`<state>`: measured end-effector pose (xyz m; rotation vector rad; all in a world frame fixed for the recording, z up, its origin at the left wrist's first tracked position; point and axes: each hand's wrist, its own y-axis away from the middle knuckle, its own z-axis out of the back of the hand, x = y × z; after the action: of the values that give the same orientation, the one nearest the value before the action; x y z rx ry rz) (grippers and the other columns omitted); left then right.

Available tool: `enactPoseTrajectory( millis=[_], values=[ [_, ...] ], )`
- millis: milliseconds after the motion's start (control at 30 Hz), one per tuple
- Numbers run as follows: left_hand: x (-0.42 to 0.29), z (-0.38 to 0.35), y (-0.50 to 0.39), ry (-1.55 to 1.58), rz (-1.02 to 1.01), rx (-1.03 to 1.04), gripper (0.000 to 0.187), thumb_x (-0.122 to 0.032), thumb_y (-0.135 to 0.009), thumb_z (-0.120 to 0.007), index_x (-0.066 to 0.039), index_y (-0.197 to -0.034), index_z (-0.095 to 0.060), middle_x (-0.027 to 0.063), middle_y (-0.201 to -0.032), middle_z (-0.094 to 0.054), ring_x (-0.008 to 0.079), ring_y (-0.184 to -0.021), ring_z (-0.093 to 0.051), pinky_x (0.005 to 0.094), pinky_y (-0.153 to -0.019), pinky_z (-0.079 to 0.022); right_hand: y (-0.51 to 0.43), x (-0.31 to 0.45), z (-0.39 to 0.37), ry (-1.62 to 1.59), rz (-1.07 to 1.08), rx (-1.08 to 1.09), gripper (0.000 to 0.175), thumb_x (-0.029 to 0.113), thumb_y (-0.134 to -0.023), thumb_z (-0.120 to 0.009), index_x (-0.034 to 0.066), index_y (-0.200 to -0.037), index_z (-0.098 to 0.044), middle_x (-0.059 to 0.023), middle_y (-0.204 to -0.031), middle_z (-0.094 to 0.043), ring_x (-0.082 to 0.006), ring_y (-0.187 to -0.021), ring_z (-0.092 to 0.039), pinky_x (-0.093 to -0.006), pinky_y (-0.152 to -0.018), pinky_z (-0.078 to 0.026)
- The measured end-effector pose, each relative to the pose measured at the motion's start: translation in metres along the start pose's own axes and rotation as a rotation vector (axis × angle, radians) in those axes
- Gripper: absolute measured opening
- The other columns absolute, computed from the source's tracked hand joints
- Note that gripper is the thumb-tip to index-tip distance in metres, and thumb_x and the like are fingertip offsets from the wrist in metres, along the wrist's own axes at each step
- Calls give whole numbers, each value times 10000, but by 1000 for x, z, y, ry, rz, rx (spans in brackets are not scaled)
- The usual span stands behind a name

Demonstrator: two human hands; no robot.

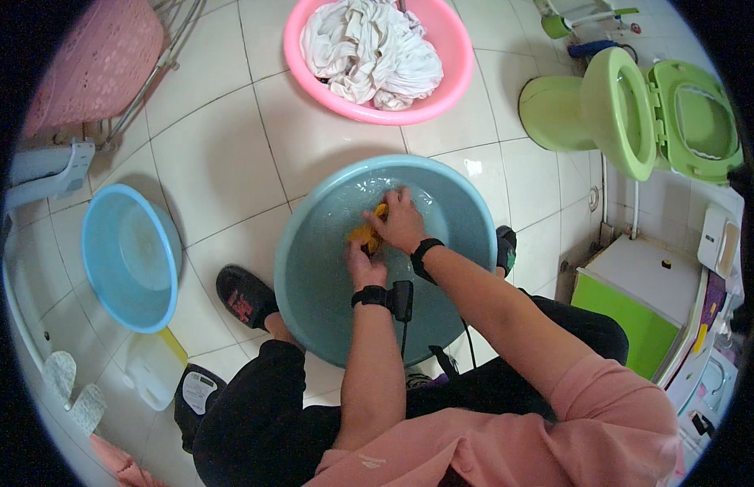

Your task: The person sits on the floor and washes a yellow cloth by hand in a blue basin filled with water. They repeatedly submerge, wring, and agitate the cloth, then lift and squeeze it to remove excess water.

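A large blue-green plastic basin (316, 304) with water in it stands on the floor between my feet. Over its middle, my left hand (366, 266) is closed on the lower end of a small yellow-orange cloth (366, 234), palm up. My right hand (403, 222) grips the same cloth from above right, its fingers bent over the upper part. Parts of the cloth are hidden by the fingers, and a dark patch shows near my left thumb. Black straps are around both wrists, and a black device with a cable sits beside the left one.
A pink basin (456, 79) heaped with white cloth (377, 55) is beyond the large one. A smaller blue basin (130, 255) and a plastic jug (153, 368) stand at left. The green toilet (559, 112) and a white-topped cabinet (642, 274) are at right.
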<state>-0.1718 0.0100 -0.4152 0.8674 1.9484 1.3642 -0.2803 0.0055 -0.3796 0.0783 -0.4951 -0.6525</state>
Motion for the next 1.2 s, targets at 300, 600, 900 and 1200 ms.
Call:
enactPoseTrajectory(
  millis=[300,600,900,1200],
  values=[
    [-20,11,-1,263,169,498,393,-399,-1030,-420,-89,-1235,-547,86,-1212,-618,280,-1086,-603,455,-986,-472,19,42,29,-283,105,605,413,387,-969,-477,17,-1024,-652,-269,-966,-667,-447,-838,-645,-528,-787,-501],
    [-2,-12,16,-124,-116,-50,386,-308,-997,-534,-63,-1289,-472,104,-1222,-555,246,-1109,-570,434,-958,-459,-4,-6,10,-71,-18,190,477,222,-924,-598,61,-1331,-410,-281,-1420,-330,-483,-1032,-581,-524,-881,-506],
    [-23,2,8,116,114,344,306,-384,-999,-496,-106,-1022,-622,44,-1038,-658,217,-993,-606,401,-906,-494,21,41,20,-273,55,606,411,371,-998,-436,35,-1094,-652,-247,-1044,-667,-447,-963,-627,-530,-871,-487],
    [2,-15,18,-199,-152,124,388,-299,-990,-527,-62,-1296,-498,91,-1276,-557,248,-1173,-543,420,-1007,-437,-5,-5,12,-43,-17,55,489,286,-924,-619,37,-1302,-432,-249,-1289,-436,-467,-1018,-595,-524,-832,-520]
  ],
)
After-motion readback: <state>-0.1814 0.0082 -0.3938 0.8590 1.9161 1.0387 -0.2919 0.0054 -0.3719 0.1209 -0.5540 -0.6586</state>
